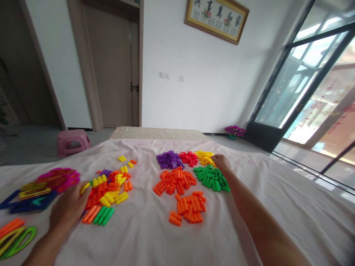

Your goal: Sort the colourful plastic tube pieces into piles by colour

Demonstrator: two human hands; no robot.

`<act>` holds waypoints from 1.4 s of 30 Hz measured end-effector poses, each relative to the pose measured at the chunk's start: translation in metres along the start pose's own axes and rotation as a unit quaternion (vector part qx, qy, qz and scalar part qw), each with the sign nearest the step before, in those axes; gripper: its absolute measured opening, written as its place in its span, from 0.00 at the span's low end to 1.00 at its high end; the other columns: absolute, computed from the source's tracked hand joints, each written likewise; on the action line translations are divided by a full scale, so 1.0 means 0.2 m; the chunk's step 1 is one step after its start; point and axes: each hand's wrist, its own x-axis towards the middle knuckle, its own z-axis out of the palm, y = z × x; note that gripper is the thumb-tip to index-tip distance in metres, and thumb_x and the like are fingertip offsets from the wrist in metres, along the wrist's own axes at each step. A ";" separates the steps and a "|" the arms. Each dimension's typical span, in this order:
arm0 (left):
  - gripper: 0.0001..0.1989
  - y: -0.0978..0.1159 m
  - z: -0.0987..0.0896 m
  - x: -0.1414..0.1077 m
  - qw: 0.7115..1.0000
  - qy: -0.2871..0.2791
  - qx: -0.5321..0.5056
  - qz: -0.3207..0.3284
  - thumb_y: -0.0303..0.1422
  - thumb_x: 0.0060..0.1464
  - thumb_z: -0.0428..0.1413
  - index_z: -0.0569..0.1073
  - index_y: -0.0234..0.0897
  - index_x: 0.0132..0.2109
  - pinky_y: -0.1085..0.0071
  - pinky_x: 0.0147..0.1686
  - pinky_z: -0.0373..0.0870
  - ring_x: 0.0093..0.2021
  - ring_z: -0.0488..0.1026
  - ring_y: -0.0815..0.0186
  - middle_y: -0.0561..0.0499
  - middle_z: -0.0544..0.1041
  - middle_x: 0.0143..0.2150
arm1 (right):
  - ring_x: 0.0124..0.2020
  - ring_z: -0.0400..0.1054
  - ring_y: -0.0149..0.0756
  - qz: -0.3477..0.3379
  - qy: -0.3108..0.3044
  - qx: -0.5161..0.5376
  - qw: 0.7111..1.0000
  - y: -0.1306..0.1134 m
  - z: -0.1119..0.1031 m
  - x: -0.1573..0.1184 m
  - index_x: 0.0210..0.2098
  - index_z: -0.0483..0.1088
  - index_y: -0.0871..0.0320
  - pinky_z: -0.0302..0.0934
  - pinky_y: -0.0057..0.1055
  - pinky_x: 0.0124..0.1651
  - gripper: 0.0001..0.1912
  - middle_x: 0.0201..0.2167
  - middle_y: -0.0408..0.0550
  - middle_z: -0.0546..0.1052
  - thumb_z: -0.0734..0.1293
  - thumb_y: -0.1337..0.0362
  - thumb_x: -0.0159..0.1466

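left hand (pixel 68 203): pinching a yellow piece (pixel 84 188) — beside the mixed heap (pixel 102 189)
right hand (pixel 221 162): curled at the yellow pile (pixel 203 157) — cannot tell if gripping
green pile (pixel 211 178): near the same hand

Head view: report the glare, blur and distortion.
Head view: bright daylight through the glass door, the scene beyond partly washed out; same head view, the wooden door frame and framed calligraphy slant, perhaps from a wide lens or head tilt; again head view, the left hand and right hand look soft, lacking fine detail.
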 end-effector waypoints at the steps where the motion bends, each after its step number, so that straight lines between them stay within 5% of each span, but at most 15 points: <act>1: 0.25 0.02 -0.01 -0.01 1.000 -0.009 -0.007 0.003 0.44 0.64 0.42 0.73 0.37 0.57 0.62 0.46 0.68 0.51 0.75 0.52 0.42 0.78 0.54 | 0.36 0.74 0.38 -0.014 -0.003 0.011 1.000 -0.05 0.00 -0.01 0.41 0.81 0.55 0.60 0.27 0.35 0.18 0.36 0.50 0.82 0.62 0.56 0.64; 6: 0.26 0.07 -0.05 -0.03 0.999 -0.010 -0.038 -0.009 0.43 0.66 0.38 0.74 0.37 0.57 0.61 0.53 0.65 0.56 0.72 0.53 0.42 0.77 0.55 | 0.37 0.74 0.38 -0.216 -0.052 0.159 0.962 -0.47 0.03 -0.25 0.42 0.80 0.58 0.61 0.28 0.38 0.18 0.36 0.50 0.82 0.62 0.56 0.66; 10: 0.26 0.07 -0.06 -0.03 0.998 -0.007 -0.055 -0.009 0.40 0.66 0.38 0.76 0.36 0.55 0.63 0.56 0.63 0.57 0.72 0.55 0.42 0.78 0.55 | 0.37 0.74 0.36 -0.377 -0.183 0.207 0.884 -0.83 0.10 -0.65 0.41 0.80 0.56 0.63 0.28 0.41 0.12 0.36 0.46 0.82 0.64 0.64 0.63; 14: 0.25 0.08 -0.08 -0.04 0.997 -0.008 -0.071 -0.019 0.40 0.66 0.39 0.78 0.38 0.51 0.66 0.51 0.65 0.55 0.73 0.56 0.44 0.79 0.53 | 0.38 0.75 0.36 -0.440 -0.287 0.183 0.831 -1.08 0.24 -1.02 0.46 0.78 0.55 0.65 0.29 0.43 0.15 0.43 0.47 0.81 0.66 0.67 0.61; 21: 0.24 0.07 -0.10 -0.03 0.994 -0.017 -0.099 -0.032 0.40 0.65 0.40 0.78 0.39 0.52 0.65 0.49 0.65 0.54 0.73 0.55 0.44 0.79 0.54 | 0.51 0.71 0.50 -0.389 -0.267 0.051 0.880 -1.39 0.41 -1.22 0.51 0.74 0.57 0.64 0.39 0.47 0.18 0.50 0.58 0.76 0.64 0.59 0.64; 29: 0.23 0.05 -0.08 -0.01 0.996 -0.031 -0.085 -0.026 0.42 0.64 0.43 0.78 0.41 0.53 0.64 0.47 0.66 0.53 0.73 0.55 0.46 0.79 0.54 | 0.46 0.72 0.41 -0.314 -0.309 0.102 0.892 -1.41 0.49 -1.20 0.46 0.73 0.56 0.62 0.32 0.43 0.15 0.46 0.50 0.78 0.69 0.61 0.59; 34: 0.24 0.05 -0.08 -0.01 0.996 -0.032 -0.077 -0.024 0.42 0.64 0.42 0.77 0.41 0.54 0.63 0.47 0.65 0.53 0.73 0.54 0.45 0.79 0.54 | 0.40 0.74 0.34 -0.272 -0.359 0.171 0.876 -1.34 0.53 -1.18 0.59 0.66 0.54 0.62 0.25 0.38 0.30 0.41 0.43 0.80 0.70 0.67 0.56; 39: 0.23 0.06 -0.08 -0.02 0.996 -0.027 -0.084 -0.015 0.40 0.64 0.43 0.78 0.39 0.53 0.65 0.48 0.66 0.54 0.73 0.56 0.45 0.79 0.54 | 0.45 0.73 0.40 -0.281 -0.332 0.143 0.889 -1.37 0.52 -1.19 0.48 0.75 0.55 0.62 0.30 0.41 0.16 0.47 0.51 0.78 0.66 0.63 0.61; 42: 0.23 0.06 -0.09 -0.02 0.996 -0.026 -0.082 -0.018 0.40 0.64 0.43 0.78 0.39 0.53 0.65 0.48 0.66 0.54 0.73 0.55 0.44 0.79 0.54 | 0.44 0.72 0.42 -0.281 -0.330 0.129 0.892 -1.39 0.52 -1.21 0.47 0.75 0.55 0.61 0.32 0.39 0.17 0.48 0.52 0.76 0.70 0.59 0.58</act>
